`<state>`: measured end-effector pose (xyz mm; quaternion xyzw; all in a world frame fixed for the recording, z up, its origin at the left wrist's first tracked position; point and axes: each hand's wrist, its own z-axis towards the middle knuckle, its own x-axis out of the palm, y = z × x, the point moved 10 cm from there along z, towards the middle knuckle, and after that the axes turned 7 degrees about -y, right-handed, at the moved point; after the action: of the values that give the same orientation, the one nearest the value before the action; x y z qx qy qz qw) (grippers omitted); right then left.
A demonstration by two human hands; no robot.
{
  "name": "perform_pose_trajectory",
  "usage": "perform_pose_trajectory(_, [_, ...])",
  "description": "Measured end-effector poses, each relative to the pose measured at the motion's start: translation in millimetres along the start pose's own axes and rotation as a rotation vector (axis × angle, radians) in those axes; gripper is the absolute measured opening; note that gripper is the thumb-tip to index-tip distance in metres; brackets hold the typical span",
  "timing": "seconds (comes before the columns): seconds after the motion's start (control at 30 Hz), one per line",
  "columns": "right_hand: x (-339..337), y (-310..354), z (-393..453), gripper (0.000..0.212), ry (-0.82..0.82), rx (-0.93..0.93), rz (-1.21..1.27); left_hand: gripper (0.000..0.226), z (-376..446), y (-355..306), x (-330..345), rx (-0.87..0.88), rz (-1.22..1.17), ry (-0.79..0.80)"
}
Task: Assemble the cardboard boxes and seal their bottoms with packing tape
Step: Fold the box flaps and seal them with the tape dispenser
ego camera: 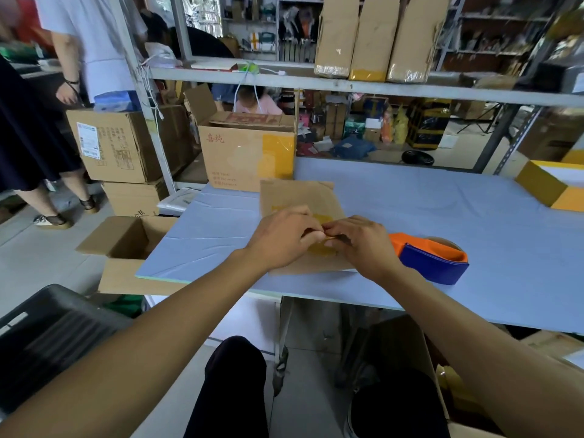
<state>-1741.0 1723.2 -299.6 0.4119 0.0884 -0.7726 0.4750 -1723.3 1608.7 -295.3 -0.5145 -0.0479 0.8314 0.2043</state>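
A flat brown cardboard box (295, 197) lies on the blue table (442, 216) near its front edge. My left hand (282, 238) and my right hand (363, 245) meet over its middle, fingertips pinched together on a yellowish strip or flap of the box. Exactly what the fingers pinch is hidden by the hands. An orange and blue tape dispenser (433, 259) with a roll of tape rests on the table, just right of my right hand.
A large open carton (246, 153) stands at the table's far left corner. A yellow box (553, 184) sits at the right edge. An open carton (126, 248) and a black crate (47, 339) stand on the floor at left. People stand at far left. Folded boxes (373, 39) stand on the shelf above.
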Motion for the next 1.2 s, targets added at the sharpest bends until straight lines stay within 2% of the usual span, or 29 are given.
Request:
perform_pose_trajectory(0.13, [-8, -15, -6, 0.015, 0.093, 0.010, 0.054, 0.024, 7, 28, -2, -0.106, 0.001, 0.088])
perform_pose_trajectory(0.17, [-12, -20, -8, 0.014, 0.112, 0.017, 0.063, 0.031, 9, 36, -2, -0.154, 0.007, 0.120])
perform_pose_trajectory(0.3, [-20, -34, -9, 0.012, 0.150, 0.048, 0.075, 0.091, 14, 64, 12, -0.343, -0.003, 0.354])
perform_pose_trajectory(0.37, [-17, -38, -6, 0.011, 0.155, 0.066, 0.049, 0.103, 15, 69, 15, -0.391, 0.033, 0.420])
perform_pose_trajectory(0.47, [-20, -53, -2, 0.012, 0.074, 0.112, -0.069, 0.085, 21, 76, 5, -0.440, 0.062, 0.316])
perform_pose_trajectory(0.57, [-30, -72, -1, 0.019, -0.001, 0.260, -0.175, 0.078, 8, 93, -1, -0.548, -0.057, 0.203])
perform_pose_trajectory(0.67, [-22, -67, 3, 0.024, 0.063, 0.376, -0.079, 0.059, -10, 105, 1, -0.613, -0.264, 0.125])
perform_pose_trajectory(0.77, [-11, -59, 4, 0.040, 0.197, 0.544, -0.008, 0.035, -28, 107, 6, -0.693, -0.642, 0.087])
perform_pose_trajectory(0.87, [-5, -53, 2, 0.063, 0.276, 0.619, 0.007, 0.043, -42, 95, 8, -0.739, -0.982, 0.150])
perform_pose_trajectory(0.93, [0, -50, 1, 0.070, 0.320, 0.639, 0.029, 0.057, -39, 85, 2, -0.686, -1.040, 0.180])
perform_pose_trajectory(1.03, [5, -47, 2, 0.066, 0.326, 0.657, 0.098, 0.088, -18, 83, -22, -0.581, -0.902, 0.061])
perform_pose_trajectory(1.1, [0, -31, 14, 0.057, 0.256, 0.577, 0.219, 0.090, -4, 78, -42, -0.537, -0.720, -0.031])
perform_pose_trajectory(1.2, [-14, 2, 36, 0.053, 0.137, 0.458, 0.467, 0.097, 16, 45, -62, -0.401, -0.330, -0.011])
